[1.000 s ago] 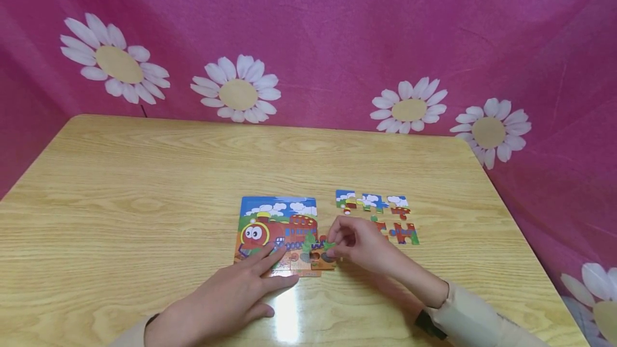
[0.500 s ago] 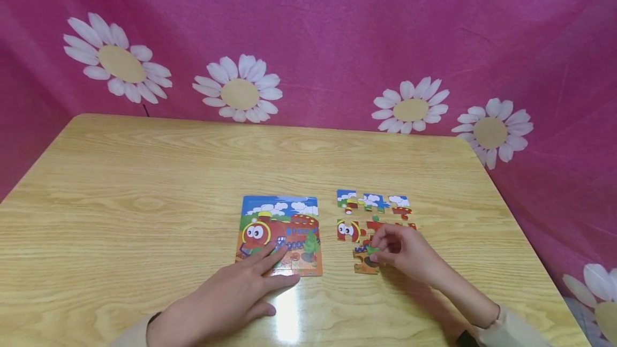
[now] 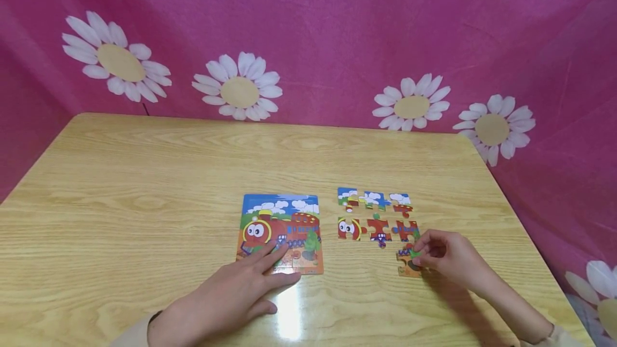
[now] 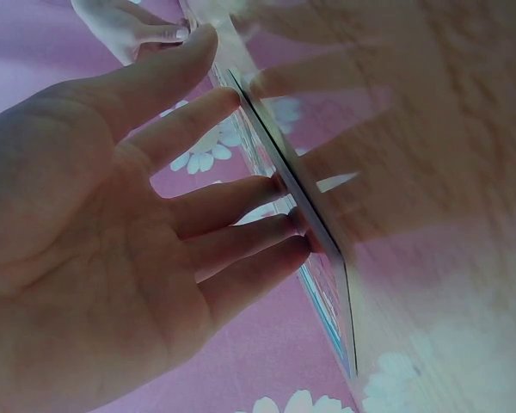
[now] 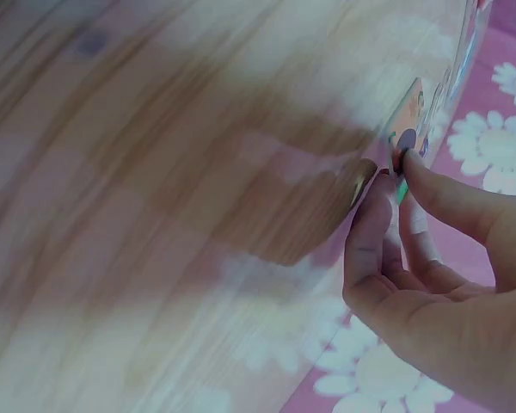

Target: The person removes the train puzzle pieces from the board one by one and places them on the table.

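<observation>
A square train puzzle board (image 3: 301,224) lies flat on the table, with my left hand (image 3: 226,299) resting its fingertips on the lower edge. In the left wrist view, the fingers of my left hand (image 4: 146,215) are spread and fairly straight against the board's edge. To the right, my right hand (image 3: 455,261) pinches a puzzle piece (image 3: 406,269) showing orange ground and a green bush. The right wrist view shows thumb and fingers gripping that puzzle piece (image 5: 406,120) by its edge, slightly tilted at the tabletop. Whether it touches the table, I cannot tell.
Between board and right hand lie two rows of loose pieces: a top row with a cloud piece (image 3: 374,200), and a lower row with an eyes piece (image 3: 348,228) and a red train piece (image 3: 379,227). A pink flowered cloth (image 3: 313,42) hangs behind the wooden table (image 3: 168,175).
My right hand has carried the bush piece rightward from over the board's lower right to beyond the loose pieces, uncovering the lower row. My left hand has stayed on the board.
</observation>
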The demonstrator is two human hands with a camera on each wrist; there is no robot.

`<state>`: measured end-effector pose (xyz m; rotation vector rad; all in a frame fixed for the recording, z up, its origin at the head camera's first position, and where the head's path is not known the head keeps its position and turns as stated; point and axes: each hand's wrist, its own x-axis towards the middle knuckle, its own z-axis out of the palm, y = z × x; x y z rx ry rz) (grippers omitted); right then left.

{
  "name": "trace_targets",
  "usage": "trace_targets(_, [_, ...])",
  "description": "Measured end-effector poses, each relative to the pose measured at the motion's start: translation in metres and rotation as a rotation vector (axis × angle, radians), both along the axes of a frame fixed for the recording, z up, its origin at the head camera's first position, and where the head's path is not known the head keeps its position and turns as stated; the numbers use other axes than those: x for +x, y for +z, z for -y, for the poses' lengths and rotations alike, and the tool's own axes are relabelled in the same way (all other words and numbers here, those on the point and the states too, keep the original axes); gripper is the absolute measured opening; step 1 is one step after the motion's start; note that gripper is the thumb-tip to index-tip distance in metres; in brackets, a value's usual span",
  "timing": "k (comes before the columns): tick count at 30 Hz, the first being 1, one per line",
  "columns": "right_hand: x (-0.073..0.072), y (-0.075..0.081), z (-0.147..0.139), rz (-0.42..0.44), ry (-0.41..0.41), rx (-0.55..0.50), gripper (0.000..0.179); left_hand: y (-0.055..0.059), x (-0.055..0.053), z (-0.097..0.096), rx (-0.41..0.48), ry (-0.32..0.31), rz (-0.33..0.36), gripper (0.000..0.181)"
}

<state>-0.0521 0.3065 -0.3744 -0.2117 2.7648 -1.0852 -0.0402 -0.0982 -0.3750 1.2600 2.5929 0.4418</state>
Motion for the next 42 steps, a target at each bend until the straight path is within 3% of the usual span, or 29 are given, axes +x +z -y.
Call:
trace_targets(13, [0.003, -0.001, -0.013, -0.035, 0.032, 0.073, 0.016, 0.001, 0.000, 0.000, -0.010, -0.002, -0.003, 0.052])
trace_targets(19, [0.004, -0.005, -0.012, -0.068, 0.033, 0.107, 0.017, 0.000, 0.001, 0.001, 0.000, -0.024, -0.053, 0.053])
trace_targets(25, [0.004, -0.003, -0.012, -0.054, 0.026, 0.115, 0.014, 0.001, 0.000, 0.000, 0.025, 0.017, -0.008, 0.052])
trace_targets(30, [0.006, 0.001, -0.009, -0.057, -0.004, 0.109, 0.013, 0.000, 0.001, -0.001, 0.051, 0.022, -0.039, 0.051])
trace_targets(36, [0.003, 0.008, 0.014, -0.145, 0.015, 0.034, 0.014, 0.001, 0.001, -0.001, 0.078, 0.012, -0.070, 0.051])
trace_targets(42, [-0.011, 0.017, 0.055, -0.098, 0.125, -0.074, 0.012, 0.001, 0.001, 0.002, 0.088, 0.012, -0.074, 0.050])
